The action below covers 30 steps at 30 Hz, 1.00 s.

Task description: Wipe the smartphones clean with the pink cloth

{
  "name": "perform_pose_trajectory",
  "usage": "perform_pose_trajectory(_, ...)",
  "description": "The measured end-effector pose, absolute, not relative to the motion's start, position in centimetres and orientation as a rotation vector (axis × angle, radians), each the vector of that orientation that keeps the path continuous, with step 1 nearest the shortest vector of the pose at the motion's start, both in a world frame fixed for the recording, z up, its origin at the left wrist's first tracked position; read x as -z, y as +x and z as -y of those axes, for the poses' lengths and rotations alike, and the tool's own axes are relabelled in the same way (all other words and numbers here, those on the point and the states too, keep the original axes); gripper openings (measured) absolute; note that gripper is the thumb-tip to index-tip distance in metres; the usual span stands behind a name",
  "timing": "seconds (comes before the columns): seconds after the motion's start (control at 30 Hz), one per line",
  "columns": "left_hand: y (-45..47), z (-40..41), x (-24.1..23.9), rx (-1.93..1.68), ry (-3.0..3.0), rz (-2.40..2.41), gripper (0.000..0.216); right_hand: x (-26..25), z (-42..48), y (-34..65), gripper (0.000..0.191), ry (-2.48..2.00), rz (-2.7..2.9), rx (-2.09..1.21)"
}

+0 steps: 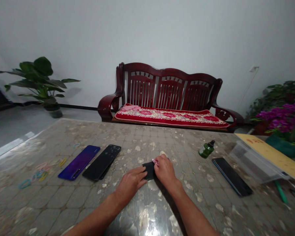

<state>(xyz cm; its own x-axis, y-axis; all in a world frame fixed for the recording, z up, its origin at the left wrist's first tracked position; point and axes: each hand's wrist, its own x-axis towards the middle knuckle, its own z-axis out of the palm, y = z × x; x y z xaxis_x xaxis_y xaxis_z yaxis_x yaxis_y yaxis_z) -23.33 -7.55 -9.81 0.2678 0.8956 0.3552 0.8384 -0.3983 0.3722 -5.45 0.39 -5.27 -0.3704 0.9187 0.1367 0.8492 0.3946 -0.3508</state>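
A small dark flat object (pixel 149 170), possibly a phone, lies on the table between my hands, and both hands partly cover it. My left hand (pixel 132 179) grips its left end, fingers close together on top and the thumb at the near edge. Over its right part, my right hand (pixel 164 168) is closed with fingers curled. A bit of pink material (pixel 155 162), perhaps cloth, pokes out from those fingers onto the dark surface. The rest of the pink piece is hidden inside the hand.
Left on the table (pixel 64 200) are a purple phone (pixel 79 163), a black phone (pixel 102 163) overlapping another dark slab, and several coloured hair ties (pixel 40 173). Right are a green spray bottle (pixel 206 149), a dark phone (pixel 232 177) and a clear plastic box (pixel 250 160) under a yellow board (pixel 272 154).
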Motion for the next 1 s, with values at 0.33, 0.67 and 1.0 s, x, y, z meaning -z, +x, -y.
perform_pose_trajectory(0.33, -23.3, 7.6, 9.9, -0.875, 2.439, -1.635, 0.019, 5.1, -0.7, -5.3, 0.021, -1.558, 2.369, -0.300)
perform_pose_trajectory(0.67, -23.2, 7.7, 9.5, -0.895, 2.461, -1.631, 0.016, 5.3, 0.0, -6.3, 0.020, -1.398, 2.470, -0.377)
perform_pose_trajectory(1.0, -23.4, 7.5, 9.6, -0.899, 2.475, -1.569, 0.016, 5.7, 1.3, -6.6, 0.021, -1.311, 2.468, -0.398)
